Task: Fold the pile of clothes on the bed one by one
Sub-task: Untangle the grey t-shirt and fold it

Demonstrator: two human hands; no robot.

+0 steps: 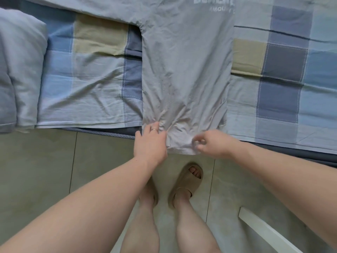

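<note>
A grey T-shirt [186, 70] with white lettering near the top lies lengthwise on the checked bedsheet [87, 75], folded in along its right side, one sleeve spread to the upper left. Its hem hangs slightly over the bed's front edge. My left hand [150, 143], wearing a ring, grips the hem's left corner, bunching the cloth. My right hand [211, 143] is blurred; its fingers pinch the hem's right corner.
A folded pale blue quilt or pillow [20, 70] lies at the bed's left end. My feet in beige slippers [187, 181] stand on the tiled floor [36, 170]. A white bar of furniture [264, 230] shows at the lower right.
</note>
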